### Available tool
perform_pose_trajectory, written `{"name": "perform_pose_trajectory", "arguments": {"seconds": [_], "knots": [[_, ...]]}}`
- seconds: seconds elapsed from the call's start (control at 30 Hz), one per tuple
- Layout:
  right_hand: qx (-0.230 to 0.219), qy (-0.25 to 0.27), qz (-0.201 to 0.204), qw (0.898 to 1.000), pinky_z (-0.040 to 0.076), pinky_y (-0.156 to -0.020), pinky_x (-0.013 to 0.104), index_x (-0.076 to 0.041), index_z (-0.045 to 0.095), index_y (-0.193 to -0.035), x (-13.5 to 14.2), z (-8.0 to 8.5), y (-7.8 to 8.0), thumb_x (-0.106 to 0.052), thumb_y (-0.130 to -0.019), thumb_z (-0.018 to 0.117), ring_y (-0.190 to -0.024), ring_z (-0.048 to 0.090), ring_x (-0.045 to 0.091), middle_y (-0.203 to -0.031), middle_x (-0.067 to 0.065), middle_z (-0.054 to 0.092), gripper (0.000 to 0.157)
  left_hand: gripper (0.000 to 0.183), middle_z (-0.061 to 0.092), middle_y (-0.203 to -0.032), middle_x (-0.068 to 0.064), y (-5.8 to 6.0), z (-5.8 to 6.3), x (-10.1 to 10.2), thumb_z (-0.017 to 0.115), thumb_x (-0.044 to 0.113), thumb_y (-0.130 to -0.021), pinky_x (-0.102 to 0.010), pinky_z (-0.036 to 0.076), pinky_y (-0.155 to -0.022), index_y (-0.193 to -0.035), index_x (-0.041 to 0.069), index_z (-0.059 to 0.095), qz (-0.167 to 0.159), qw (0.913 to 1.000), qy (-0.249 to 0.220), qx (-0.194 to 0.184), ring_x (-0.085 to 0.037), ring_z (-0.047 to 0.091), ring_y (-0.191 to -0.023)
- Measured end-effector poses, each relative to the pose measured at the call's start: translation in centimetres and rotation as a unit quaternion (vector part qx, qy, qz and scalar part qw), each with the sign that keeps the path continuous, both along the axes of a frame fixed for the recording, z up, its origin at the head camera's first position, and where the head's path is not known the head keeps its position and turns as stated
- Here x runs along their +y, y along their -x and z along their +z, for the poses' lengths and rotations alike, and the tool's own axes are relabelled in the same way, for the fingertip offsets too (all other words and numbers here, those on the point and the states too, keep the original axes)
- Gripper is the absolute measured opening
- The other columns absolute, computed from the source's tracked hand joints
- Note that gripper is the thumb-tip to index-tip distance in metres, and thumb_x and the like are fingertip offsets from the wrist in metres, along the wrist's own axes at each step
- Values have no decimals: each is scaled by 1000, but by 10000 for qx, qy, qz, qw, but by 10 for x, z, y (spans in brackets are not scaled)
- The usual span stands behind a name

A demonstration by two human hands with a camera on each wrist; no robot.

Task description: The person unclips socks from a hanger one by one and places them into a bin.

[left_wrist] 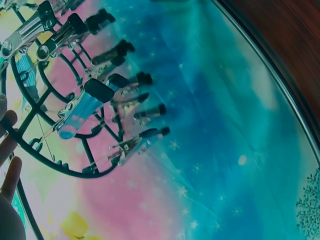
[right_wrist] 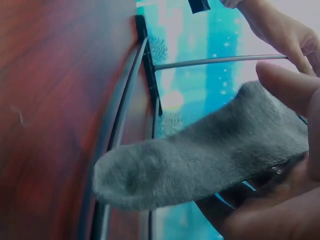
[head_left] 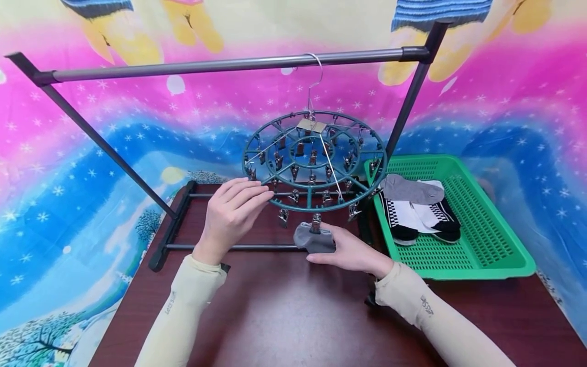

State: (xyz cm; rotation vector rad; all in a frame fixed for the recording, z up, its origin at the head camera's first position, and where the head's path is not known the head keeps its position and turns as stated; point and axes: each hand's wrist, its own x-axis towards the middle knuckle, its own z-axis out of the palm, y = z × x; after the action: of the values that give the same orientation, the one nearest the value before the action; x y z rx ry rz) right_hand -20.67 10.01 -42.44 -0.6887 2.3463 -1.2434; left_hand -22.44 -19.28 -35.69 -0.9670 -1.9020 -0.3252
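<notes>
A round green clip hanger point(head_left: 309, 208) with several metal clips hangs by its hook from a rack's top bar. My left hand point(head_left: 234, 214) holds its near-left rim between fingers and thumb; the left wrist view shows fingertips point(left_wrist: 9, 145) at that rim. A gray sock point(head_left: 316, 242) hangs at the near rim, its edge in a metal clip point(head_left: 316, 223). Around this sock curls my right hand point(head_left: 350, 251), thumb on the near side, other fingers behind. In the right wrist view the sock point(right_wrist: 165, 165) stretches out past the thumb, its toe end pointing left.
On the right stands a green plastic basket point(head_left: 497, 239) with a gray sock point(head_left: 412, 189) lying on black-and-white checked socks point(head_left: 424, 219). The dark metal rack point(head_left: 229, 63) stands on a brown table point(head_left: 284, 311). A patterned cloth point(head_left: 59, 178) hangs behind.
</notes>
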Motion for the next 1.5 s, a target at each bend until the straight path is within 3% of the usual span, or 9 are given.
{"name": "perform_pose_trajectory", "arguments": {"seconds": [0.13, 0.27, 0.73, 0.9, 1.03, 1.2, 1.33, 1.43, 1.5], "knots": [[-239, 546, 230, 9980, 56, -94, 36, -11, 70, -126, -4, -5, 4, -30, -98, 73, -102, 70, 16, -115, 4, 76, 34, 18, 80, -102, -8, -4, 0, 7, 69, 19, -101, -46, 57, -95, -112, 12, 81, -55, 9999, 92, 135, -26, 74, -98], [-379, 592, 291, 9971, 57, -86, 34, -7, 75, -116, -1, -8, 6, -27, -102, 68, -92, 71, 16, -104, 4, 77, 25, 18, 80, -101, -7, -7, 1, 12, 68, 20, -101, -45, 57, -93, -112, 13, 81, -93, 9998, 121, 161, -25, 74, -97], [-426, -88, 209, 9988, 51, -70, 30, -14, 68, -111, 25, -7, 3, -40, -101, 67, -79, 61, 17, -89, 0, 65, 28, 20, 80, -102, -5, -9, -2, 17, 67, 15, -99, -46, 54, -93, -114, 15, 81, -23, 9998, -15, 215, -26, 72, -99], [-196, -466, 285, 9983, 43, -54, 25, -13, 63, -81, 33, -4, 2, -41, -101, 67, -56, 51, 11, -61, -6, 46, 34, 22, 80, -104, -7, -12, -7, 16, 66, 15, -99, -45, 55, -91, -116, 13, 80, 7, 9996, -140, 248, -27, 72, -100], [-14, -650, 367, 9972, 33, -48, 23, -18, 50, -64, 36, -3, 1, -41, -101, 66, -48, 37, 6, -54, -11, 32, 47, 22, 78, -106, -9, -13, -13, 21, 70, 10, -95, -42, 55, -88, -114, 11, 80, -226, 9945, -428, 926, -27, 72, -99], [136, -681, 452, 9966, 32, -48, 23, -19, 51, -67, 37, -1, -1, -44, -101, 66, -50, 36, 5, -56, -13, 33, 45, 14, 76, -99, -9, -22, -23, 36, 72, 6, -92, -34, 59, -77, -104, 6, 78, -896, 9726, -141, 2143, -23, 71, -89], [204, -638, 526, 9964, 37, -49, 24, -16, 64, -81, 36, -1, -1, -43, -101, 66, -53, 44, 5, -60, -11, 43, 34, 21, 77, -102, -9, -36, -37, 51, 67, 12, -97, -29, 62, -80, -113, 3, 76, -1201, 9844, 557, 1163, -19, 72, -90], [184, -591, 596, 9963, 43, -53, 24, -13, 70, -95, 37, -1, 0, -40, -102, 66, -59, 51, 7, -67, -10, 54, 28, 28, 76, -108, -9, -44, -49, 69, 62, 16, -100, -29, 61, -86, -121, 1, 72, -1072, 9934, 151, -369, -19, 73, -96], [209, -556, 633, 9962, 46, -57, 24, -12, 71, -107, 37, 0, 1, -39, -101, 67, -65, 56, 7, -76, -9, 62, 28, 32, 74, -114, -10, -48, -52, 82, 61, 18, -102, -30, 60, -91, -126, 0, 68, -877, 9877, -363, -1243, -20, 72, -102]]}}
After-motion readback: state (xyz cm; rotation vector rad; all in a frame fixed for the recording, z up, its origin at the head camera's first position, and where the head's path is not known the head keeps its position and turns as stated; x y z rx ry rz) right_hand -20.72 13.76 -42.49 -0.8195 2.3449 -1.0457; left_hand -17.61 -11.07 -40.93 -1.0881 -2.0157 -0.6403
